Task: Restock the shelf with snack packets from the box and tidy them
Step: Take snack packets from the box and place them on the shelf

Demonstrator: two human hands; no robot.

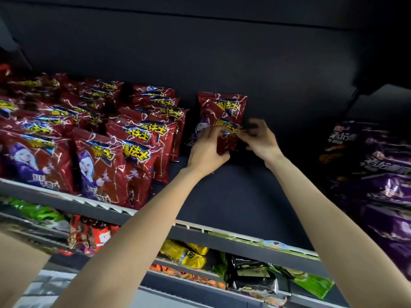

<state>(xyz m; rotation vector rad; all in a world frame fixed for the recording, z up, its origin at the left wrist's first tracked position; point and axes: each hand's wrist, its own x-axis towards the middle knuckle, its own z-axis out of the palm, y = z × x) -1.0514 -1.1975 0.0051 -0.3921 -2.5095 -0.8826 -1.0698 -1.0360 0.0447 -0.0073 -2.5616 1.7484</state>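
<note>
Two red snack packets (224, 112) with yellow lettering stand upright, one behind the other, deep on the dark shelf (233, 196). My left hand (205, 150) grips the front packet's left side and lower edge. My right hand (260, 138) pinches its right edge. Rows of the same red packets (100, 134) fill the shelf to the left, standing front to back. The box is not in view.
Purple packets (382, 174) stand in a row at the right end of the same shelf. A white-edged shelf rail (200, 227) runs along the front. Below it, lower shelves hold green, yellow, orange and black packets (184, 254). Bare shelf lies between my forearms.
</note>
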